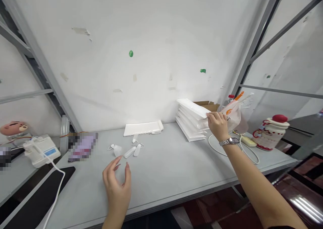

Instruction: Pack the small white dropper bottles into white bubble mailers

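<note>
Clutter along a grey table (pixel 176 168), with a white box-shaped device (pixel 41 151) and its blue panel out at 9 o'clock from the middle of the view, a white cable (pixel 63 182) trailing from it across a black mat (pixel 37 198). Just past that, a pink plush toy (pixel 12 128) and a pixel-blurred packet (pixel 82 147), too obscured to identify. Near 6 o'clock, small white plastic parts (pixel 130 151) with thin loops, lying loose on the table just behind the left hand (pixel 117 188), and a flat white foam tray (pixel 141 129) farther back against the wall. Left hand raised on edge, palm turned inward, fingers loosely curved and apart, gripping nothing, not touching the small parts. Around 3 o'clock, a stack of white foam trays (pixel 190 119) leaning on the table, with a cardboard box (pixel 207 105) behind it. Right arm reaching across from 5 o'clock, wristwatch (pixel 229 141) on the wrist, right hand (pixel 217 126) clenched on a printed plastic bag (pixel 233 116) above the table, fingers (pixel 210 116) right against the end of the foam stack. Behind and below that hand, a bottle with a red cap (pixel 230 97), a looped white cord (pixel 217 148), a yellowish power strip (pixel 243 141) and a flask in a knitted cover (pixel 271 134).
</note>
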